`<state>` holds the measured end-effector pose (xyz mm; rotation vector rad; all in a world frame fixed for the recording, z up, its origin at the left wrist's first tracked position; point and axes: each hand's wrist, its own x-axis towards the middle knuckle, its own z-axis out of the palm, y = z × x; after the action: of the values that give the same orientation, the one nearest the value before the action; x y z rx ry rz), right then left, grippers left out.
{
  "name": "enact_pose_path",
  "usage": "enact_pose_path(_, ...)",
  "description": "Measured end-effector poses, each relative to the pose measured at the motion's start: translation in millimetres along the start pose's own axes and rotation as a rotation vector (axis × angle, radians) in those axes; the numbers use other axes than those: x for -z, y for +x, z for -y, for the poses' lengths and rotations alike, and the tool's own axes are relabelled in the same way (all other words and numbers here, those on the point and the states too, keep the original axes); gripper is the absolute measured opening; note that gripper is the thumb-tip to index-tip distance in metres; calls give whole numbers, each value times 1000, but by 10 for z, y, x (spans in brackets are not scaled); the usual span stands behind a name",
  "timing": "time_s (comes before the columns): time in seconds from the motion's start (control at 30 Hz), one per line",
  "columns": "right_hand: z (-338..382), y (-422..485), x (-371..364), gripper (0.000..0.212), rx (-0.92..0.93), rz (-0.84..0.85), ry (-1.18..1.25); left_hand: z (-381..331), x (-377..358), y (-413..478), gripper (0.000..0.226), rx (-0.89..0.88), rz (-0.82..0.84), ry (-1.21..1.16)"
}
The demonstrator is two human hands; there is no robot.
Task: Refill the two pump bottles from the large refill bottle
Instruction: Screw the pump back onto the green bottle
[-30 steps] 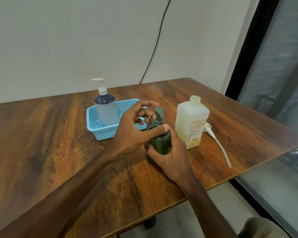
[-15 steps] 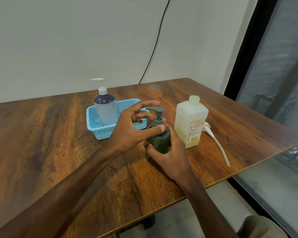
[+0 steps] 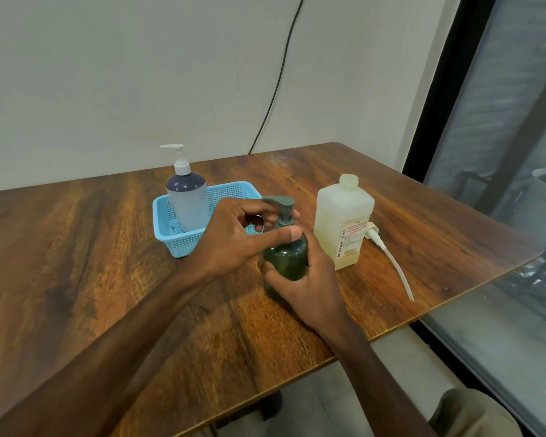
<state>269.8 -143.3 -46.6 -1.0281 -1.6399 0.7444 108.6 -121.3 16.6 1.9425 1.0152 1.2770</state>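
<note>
While my right hand [image 3: 309,291] wraps the body of the green pump bottle [image 3: 286,258] and holds it upright on the table [image 3: 76,247], my left hand [image 3: 234,238] sits just above it, with thumb and curled fingers pinching the collar under the pump head [image 3: 279,201]. The next move turns on this: the bottle's long axis stands vertical, and the collar lies directly over my right grip, between my left thumb and fingers. I judge that any unscrewing has to twist about that axis.

The large refill bottle [image 3: 341,228] stands just past my right knuckles, neck uncapped and nearer that hand. A loose pump with tube [image 3: 391,263] lies beside it. The second pump bottle [image 3: 186,200] stands in the blue basket [image 3: 183,241], beyond my left hand.

My far left fingers are hidden behind the neck, so they probably touch it, though I cannot confirm that. The green bottle's base and fill level are also covered.
</note>
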Motion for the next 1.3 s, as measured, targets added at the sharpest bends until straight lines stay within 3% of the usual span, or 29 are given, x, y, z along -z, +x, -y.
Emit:
enact_pose_path(0.1, -19, -2, -6, 70, 2, -14, 0, 16, 20, 20, 22, -33, 38, 34)
enact_pose_path(0.27, -32, -3, 13, 62, -13, -14, -5, 31, -35, -11, 35, -14, -57, 225)
enact_pose_path(0.43, -48, 3, -6, 62, -2, -20, -20, 33, -41, -31, 33, -20, -41, 85)
enact_pose_path(0.83, -83, 20, 1, 70, -23, 21, -11, 149, 49, 66, 22, -115, 79, 125)
enact_pose_path(1.07, 3, 1, 20, 59, -60, 7, -37, 185, 86, -27, 23, -164, -122, 292)
enact_pose_path(1.17, 80, -10, 46, 65, -90, 24, -88, 331, 199, -69, 17, -158, -262, 343)
enact_pose_path(1.3, 188, -23, 121, 76, -164, 52, -176, 572, 389, -116, 33, -137, -466, 470)
